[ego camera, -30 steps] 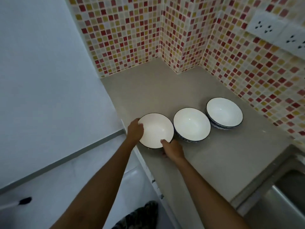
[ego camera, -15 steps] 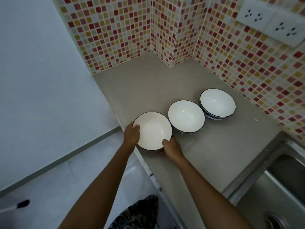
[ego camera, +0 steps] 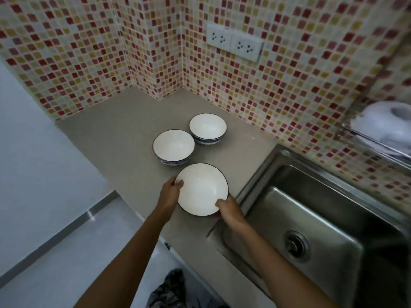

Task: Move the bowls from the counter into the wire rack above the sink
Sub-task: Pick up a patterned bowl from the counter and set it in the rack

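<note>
Both my hands hold a white bowl with a dark rim [ego camera: 202, 188] above the counter, near the sink's left edge. My left hand [ego camera: 171, 193] grips its left rim and my right hand [ego camera: 229, 211] grips its lower right rim, thumb over the edge. Two more white bowls with blue patterned sides stand on the beige counter [ego camera: 115, 138]: one [ego camera: 173, 146] in the middle and one [ego camera: 208, 128] farther back. The wire rack [ego camera: 375, 143] hangs at the right edge of the view above the sink, with white crockery [ego camera: 387, 123] in it, blurred.
A steel sink [ego camera: 322, 218] with a drain lies to the right of the counter. Mosaic tile walls close the back and right, with two sockets [ego camera: 234, 42] on the right wall. The counter's front edge drops to a white floor on the left.
The bowl nearest me has been lifted off the counter and carried right toward the sink in both hands. The view has swung right, showing the sink and the rack.
</note>
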`<state>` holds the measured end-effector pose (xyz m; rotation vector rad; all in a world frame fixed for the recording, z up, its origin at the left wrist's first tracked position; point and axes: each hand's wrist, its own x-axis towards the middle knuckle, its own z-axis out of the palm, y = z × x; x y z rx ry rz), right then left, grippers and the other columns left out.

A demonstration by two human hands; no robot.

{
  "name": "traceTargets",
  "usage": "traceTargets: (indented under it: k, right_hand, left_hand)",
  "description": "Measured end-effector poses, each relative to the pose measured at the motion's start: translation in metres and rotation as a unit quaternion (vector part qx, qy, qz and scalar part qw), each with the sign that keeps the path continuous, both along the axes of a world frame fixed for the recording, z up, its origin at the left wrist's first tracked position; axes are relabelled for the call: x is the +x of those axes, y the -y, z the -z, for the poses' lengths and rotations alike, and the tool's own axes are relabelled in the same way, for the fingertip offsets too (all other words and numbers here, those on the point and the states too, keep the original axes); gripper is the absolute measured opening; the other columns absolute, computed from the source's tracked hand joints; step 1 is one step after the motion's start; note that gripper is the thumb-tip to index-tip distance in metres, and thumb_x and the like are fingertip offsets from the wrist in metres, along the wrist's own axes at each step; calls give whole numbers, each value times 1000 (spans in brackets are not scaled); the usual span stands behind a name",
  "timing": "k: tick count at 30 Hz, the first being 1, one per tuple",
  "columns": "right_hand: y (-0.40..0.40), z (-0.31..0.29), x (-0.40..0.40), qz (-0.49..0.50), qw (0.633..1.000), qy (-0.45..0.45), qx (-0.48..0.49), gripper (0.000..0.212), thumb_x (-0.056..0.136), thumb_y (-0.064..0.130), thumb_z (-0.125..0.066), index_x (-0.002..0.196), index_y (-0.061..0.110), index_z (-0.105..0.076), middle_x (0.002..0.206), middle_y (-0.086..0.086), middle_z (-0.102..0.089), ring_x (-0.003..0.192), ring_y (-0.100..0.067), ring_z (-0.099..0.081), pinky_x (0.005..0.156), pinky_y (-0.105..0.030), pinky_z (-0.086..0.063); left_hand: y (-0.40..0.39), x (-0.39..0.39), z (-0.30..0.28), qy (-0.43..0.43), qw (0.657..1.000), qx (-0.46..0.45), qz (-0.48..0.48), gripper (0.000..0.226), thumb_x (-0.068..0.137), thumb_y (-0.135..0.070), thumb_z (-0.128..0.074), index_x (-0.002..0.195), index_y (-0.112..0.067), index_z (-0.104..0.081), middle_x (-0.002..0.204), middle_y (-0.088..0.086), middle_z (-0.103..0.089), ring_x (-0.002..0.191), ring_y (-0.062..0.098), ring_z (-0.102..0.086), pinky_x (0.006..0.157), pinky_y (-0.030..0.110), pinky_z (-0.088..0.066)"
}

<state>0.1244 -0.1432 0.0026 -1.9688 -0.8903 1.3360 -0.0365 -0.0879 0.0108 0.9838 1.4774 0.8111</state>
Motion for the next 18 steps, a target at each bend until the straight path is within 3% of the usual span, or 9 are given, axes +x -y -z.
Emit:
traceTargets:
  k: [3,5,6,8,11,14,16,18]
  right_hand:
    - [29,-15,48,52,998,-9,18,39,80,9,-49,117,2,-59,103,-11,-65,86,-25,-61,74,-28,-52]
    - [48,-26,77,68,997,-21,33,30,84,0,-44,112,-2,-56,89,-14,-64,66,-22,-61,63,-25,-54]
    - [57,-30,92,73,996,-23,40,33,84,-1,-42,114,-3,-54,87,-16,-64,62,-25,-63,64,-29,-55]
    - [73,-37,115,84,995,-26,51,41,81,2,-41,121,-2,-51,90,-20,-68,64,-33,-68,70,-43,-57]
    - [98,-50,147,108,991,2,83,36,81,6,-43,115,8,-53,85,-13,-68,73,-38,-71,74,-49,-58]
    - [113,-66,171,147,983,10,113,29,86,13,-47,114,16,-53,94,-7,-66,72,-33,-71,66,-42,-60]
    - [120,-74,189,151,980,30,122,33,90,24,-51,120,12,-55,106,-9,-64,79,-29,-70,57,-30,-57]
    - [124,-83,205,137,979,64,134,40,91,39,-50,121,12,-57,109,-8,-65,89,-25,-66,61,-27,-57]
  left_hand:
    - [18,54,-14,60,997,-12,51,35,98,-28,-45,130,-15,-50,130,11,-57,109,28,-58,98,46,-47]
    - [33,90,-28,103,991,-28,77,37,98,-43,-39,124,-21,-53,120,7,-63,102,26,-61,87,44,-53]
    - [41,106,-36,131,987,-39,88,38,98,-46,-35,120,-22,-56,113,6,-65,97,26,-63,80,39,-54]
    - [51,134,-46,174,976,-47,121,46,98,-50,-28,120,-23,-58,113,8,-67,95,29,-65,72,37,-56]
    - [67,167,-56,193,964,-39,176,52,94,-59,-26,124,-27,-55,110,6,-70,88,26,-71,66,38,-61]
    - [76,192,-62,192,960,-26,201,57,89,-66,-31,128,-30,-53,123,9,-66,102,31,-67,87,53,-55]
    - [80,207,-70,195,959,-13,206,54,88,-65,-36,127,-32,-54,123,8,-65,105,31,-66,89,54,-53]
    - [81,220,-81,201,954,10,223,49,87,-64,-40,123,-36,-55,118,3,-68,103,29,-67,89,53,-54]
